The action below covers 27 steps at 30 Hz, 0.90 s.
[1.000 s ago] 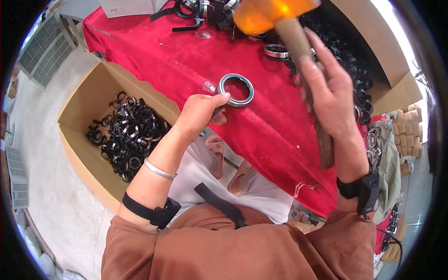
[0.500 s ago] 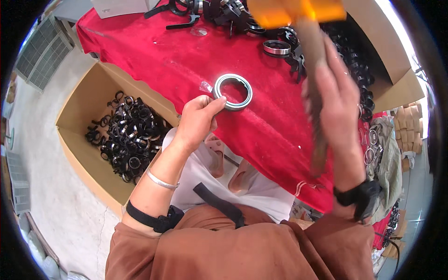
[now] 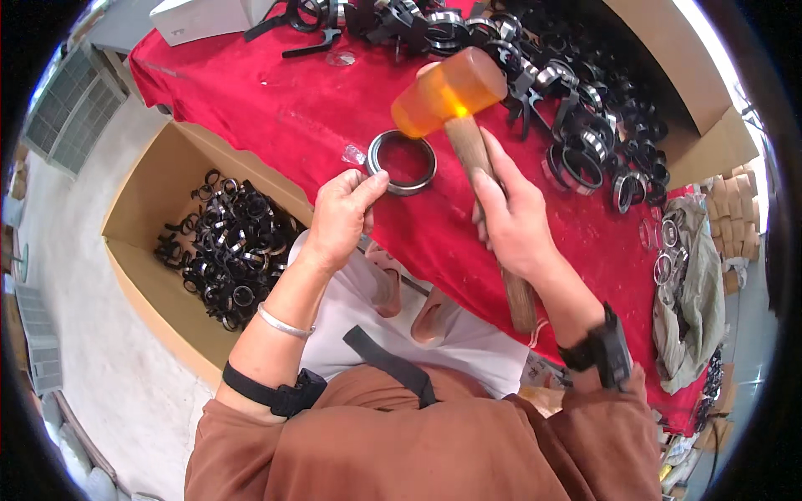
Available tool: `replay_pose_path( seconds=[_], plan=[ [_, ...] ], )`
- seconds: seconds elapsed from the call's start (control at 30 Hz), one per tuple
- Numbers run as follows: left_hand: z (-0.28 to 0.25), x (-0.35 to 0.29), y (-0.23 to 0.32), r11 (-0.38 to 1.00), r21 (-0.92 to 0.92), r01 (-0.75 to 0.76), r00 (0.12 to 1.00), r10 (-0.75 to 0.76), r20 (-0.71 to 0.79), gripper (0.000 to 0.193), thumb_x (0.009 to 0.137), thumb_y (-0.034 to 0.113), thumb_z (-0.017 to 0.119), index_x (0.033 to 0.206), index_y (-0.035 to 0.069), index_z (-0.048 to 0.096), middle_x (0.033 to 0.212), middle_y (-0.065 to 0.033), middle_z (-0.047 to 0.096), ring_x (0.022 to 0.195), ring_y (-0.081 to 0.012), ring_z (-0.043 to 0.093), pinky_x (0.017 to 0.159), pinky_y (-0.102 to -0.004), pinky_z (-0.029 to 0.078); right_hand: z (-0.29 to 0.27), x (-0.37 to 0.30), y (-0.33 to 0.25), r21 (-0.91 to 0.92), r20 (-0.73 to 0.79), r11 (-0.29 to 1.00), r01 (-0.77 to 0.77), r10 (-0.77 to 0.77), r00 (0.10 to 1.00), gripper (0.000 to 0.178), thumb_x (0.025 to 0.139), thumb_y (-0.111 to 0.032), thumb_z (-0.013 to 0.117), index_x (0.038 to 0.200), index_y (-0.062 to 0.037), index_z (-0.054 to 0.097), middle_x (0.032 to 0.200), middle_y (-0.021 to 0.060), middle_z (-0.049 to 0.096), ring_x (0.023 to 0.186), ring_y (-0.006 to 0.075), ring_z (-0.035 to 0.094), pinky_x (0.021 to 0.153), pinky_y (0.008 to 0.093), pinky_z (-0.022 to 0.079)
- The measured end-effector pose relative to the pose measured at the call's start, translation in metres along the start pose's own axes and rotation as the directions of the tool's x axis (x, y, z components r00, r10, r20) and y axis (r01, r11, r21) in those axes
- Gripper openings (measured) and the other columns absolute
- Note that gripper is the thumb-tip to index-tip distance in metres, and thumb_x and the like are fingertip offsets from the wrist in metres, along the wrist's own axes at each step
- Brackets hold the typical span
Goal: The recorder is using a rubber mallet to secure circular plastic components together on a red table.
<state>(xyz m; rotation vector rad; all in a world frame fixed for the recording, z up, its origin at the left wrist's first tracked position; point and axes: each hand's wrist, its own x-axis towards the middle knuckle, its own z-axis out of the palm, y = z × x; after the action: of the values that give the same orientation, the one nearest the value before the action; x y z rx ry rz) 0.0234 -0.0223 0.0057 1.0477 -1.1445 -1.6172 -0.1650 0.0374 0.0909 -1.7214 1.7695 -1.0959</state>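
A round metal-and-dark ring (image 3: 409,189) is lying almost flat over the red cloth (image 3: 301,117), close to the table's near edge. The person's left hand (image 3: 341,213) is gripping its near-left rim, the thumb pressing on top and the other fingers curling below, where I cannot make them all out. That hold is probably steadying the ring while leaving most of its upper face uncovered.

Just to the right, the right hand (image 3: 514,217) is closing around a mallet (image 3: 469,144). Its amber head (image 3: 449,93) is sitting just beyond the ring's far-right rim; from here I cannot tell whether the two are touching. The hand is holding the wooden handle partway up, with the butt pointing toward the person, likely for control.

A small clear plastic scrap (image 3: 353,154) is lying just left of the ring. Farther off, a heap of black and silver clamps (image 3: 576,125) is spreading across the far right, seemingly within reach. At the left, below the table, an open cardboard box (image 3: 159,301) is holding many similar pieces (image 3: 234,250), its walls presumably keeping them together. A white box (image 3: 209,21) is standing at the far left.
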Motion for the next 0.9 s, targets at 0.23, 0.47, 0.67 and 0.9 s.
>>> replay_pose_path(
  seconds=[0.23,0.47,0.67,0.9],
  plan=[
    [-0.005,-0.003,0.002,0.999,-0.027,0.034,0.999,-0.034,0.005,0.023,0.087,0.027,0.059,0.073,0.01,0.053,0.06,0.0037,0.045,0.047,-0.0056,0.041,0.044,-0.0197,0.033,-0.022,0.025,-0.052,0.173,0.006,0.984,0.038,-0.04,0.999,0.044,0.09,-0.014,0.052,0.132,-0.0044,0.042,0.077,-0.0014,0.053,0.058,0.0054,0.046,0.052,0.0207,0.043],
    [-0.001,-0.002,-0.001,1.0,-0.027,0.005,0.999,-0.006,-0.034,0.024,0.085,0.027,0.061,0.073,0.006,0.057,0.055,0.0039,0.044,0.048,-0.0035,0.038,0.043,-0.0201,0.031,0.018,0.008,-0.002,-0.107,0.093,0.991,0.079,-0.069,0.993,0.043,0.087,-0.011,0.052,0.129,-0.0032,0.044,0.109,0.0264,0.057,0.105,0.0369,0.055,0.086,0.0364,0.045],
    [-0.008,-0.005,-0.003,0.998,-0.008,0.066,0.998,-0.066,-0.016,0.023,0.086,0.029,0.059,0.075,0.01,0.054,0.061,0.0041,0.046,0.049,-0.0052,0.041,0.045,-0.0194,0.033,0.007,0.021,-0.044,0.153,-0.06,0.983,0.101,-0.093,0.994,0.044,0.09,-0.012,0.051,0.132,-0.0025,0.04,0.121,0.0167,0.056,0.105,0.0176,0.056,0.087,0.0287,0.044],
    [-0.004,-0.001,-0.002,0.998,-0.064,0.023,0.999,-0.024,-0.021,0.027,0.085,0.029,0.062,0.071,0.007,0.053,0.055,0.005,0.044,0.047,-0.0029,0.039,0.042,-0.019,0.029,0.015,0.015,0.004,-0.19,0.112,0.981,-0.028,0.05,0.993,0.046,0.089,-0.02,0.051,0.133,-0.0082,0.039,0.101,0.0271,0.058,0.093,0.0363,0.061,0.079,0.0369,0.048]
  ],
)
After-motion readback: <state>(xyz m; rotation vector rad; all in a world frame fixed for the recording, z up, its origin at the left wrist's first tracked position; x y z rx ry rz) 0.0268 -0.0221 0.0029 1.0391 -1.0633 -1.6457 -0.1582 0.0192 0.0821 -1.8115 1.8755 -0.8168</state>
